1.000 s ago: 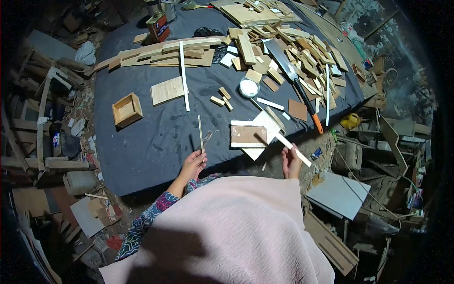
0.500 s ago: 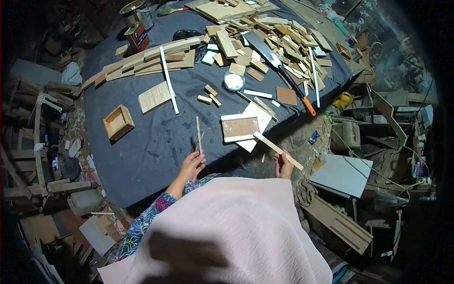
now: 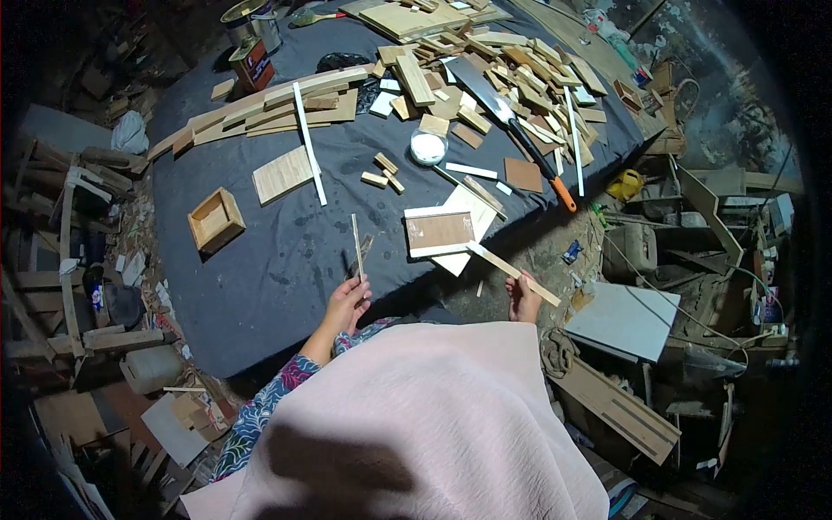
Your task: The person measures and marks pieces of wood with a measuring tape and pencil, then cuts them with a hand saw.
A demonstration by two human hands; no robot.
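My left hand (image 3: pixel 347 305) is closed on a thin wooden strip (image 3: pixel 356 247) that points up and away from me. A second, darker strip (image 3: pixel 367 246) angles out from the same grip. Off the table's near edge, my right hand (image 3: pixel 523 299) grips a flat wooden stick (image 3: pixel 496 263) whose whitish far tip is right at the corner of a small brown panel (image 3: pixel 440 233) with white-coated strips along its edges. That panel partly covers a pale board (image 3: pixel 469 213) lying on the dark cloth. Behind it stands a round container of white paste (image 3: pixel 428 148).
An orange-handled saw (image 3: pixel 539 160) lies across a heap of wood offcuts (image 3: pixel 529 78) at the back right. To the left are a small wooden box (image 3: pixel 217 223), a flat wooden piece (image 3: pixel 283 176) and long slats (image 3: pixel 260 108). A tin can (image 3: pixel 251 65) stands at the back.
My left hand has shifted slightly left, and the darker strip in it now fans out more from the lighter one. The right hand's stick has moved slightly to the right.
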